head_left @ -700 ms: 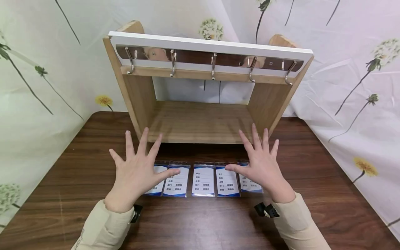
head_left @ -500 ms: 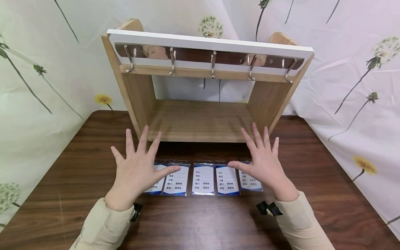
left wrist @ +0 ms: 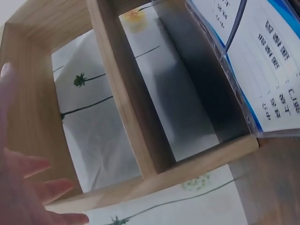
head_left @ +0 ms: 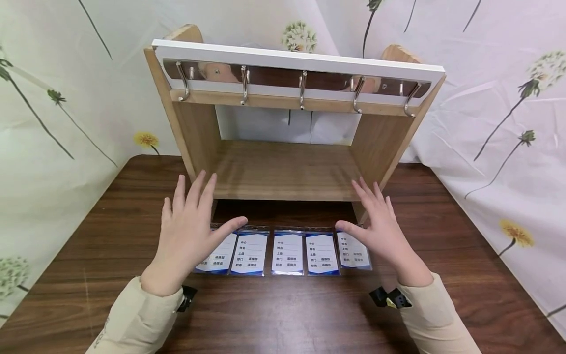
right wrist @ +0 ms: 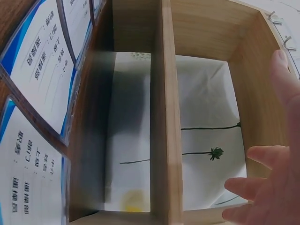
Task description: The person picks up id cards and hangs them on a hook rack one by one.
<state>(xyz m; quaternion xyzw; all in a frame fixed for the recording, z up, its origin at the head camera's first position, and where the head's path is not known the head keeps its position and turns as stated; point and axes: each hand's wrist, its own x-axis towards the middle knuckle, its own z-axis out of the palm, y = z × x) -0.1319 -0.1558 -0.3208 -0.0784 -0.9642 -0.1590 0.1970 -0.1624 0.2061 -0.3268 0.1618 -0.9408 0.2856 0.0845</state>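
Note:
Several name badges in clear sleeves, white with blue edges, lie in a row on the table; the middle badge [head_left: 288,253] sits a little apart from its left neighbour. My left hand [head_left: 185,231] hovers over the left end of the row, fingers straight, covering part of the leftmost badge [head_left: 218,260]. Over the right end hovers my right hand [head_left: 382,231], its thumb above the rightmost badge [head_left: 353,250]. Neither hand holds anything. In the wrist views, the fingers of the left hand [left wrist: 28,183] and right hand [right wrist: 276,178] appear extended and spread.
Behind the badges stands a wooden shelf rack [head_left: 287,172] with a white top rail [head_left: 300,54]. Several metal hooks [head_left: 302,91] hang along the rail's front. The dark wooden table [head_left: 283,314] reaches back to a flower-printed cloth [head_left: 499,113].
Both hands have moved slightly outward, the left to the left and the right to the right. Their fingers have drawn closer together. The badges and rack stay put.

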